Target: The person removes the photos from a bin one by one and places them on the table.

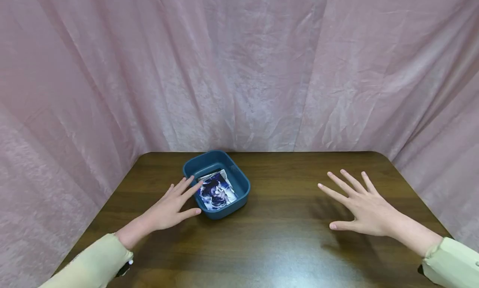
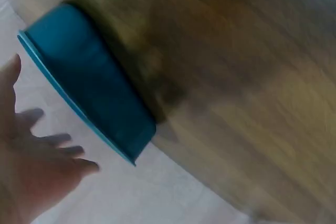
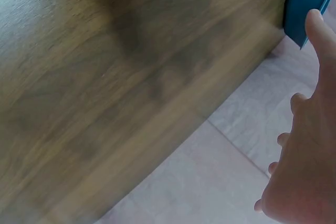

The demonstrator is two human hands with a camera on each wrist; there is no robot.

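Observation:
A teal plastic tub (image 1: 239,180) sits near the back of the dark wooden table (image 1: 284,246). Inside it lies a folded dark-blue and white printed cloth (image 1: 216,191). My left hand (image 1: 174,205) is open, palm down, fingers straight, its fingertips (image 1: 191,182) at the tub's left rim. The left wrist view shows the tub's outer wall (image 2: 89,85) beside that hand (image 2: 31,174). My right hand (image 1: 359,205) is open with spread fingers, hovering over the table's right half and holding nothing. The right wrist view shows that hand (image 3: 304,156) and a corner of the tub (image 3: 307,1).
Pink curtains (image 1: 239,67) close off the back and both sides of the table. The table's edges lie close to the curtain on the left and right. Pale green sleeves (image 1: 93,263) cover both forearms.

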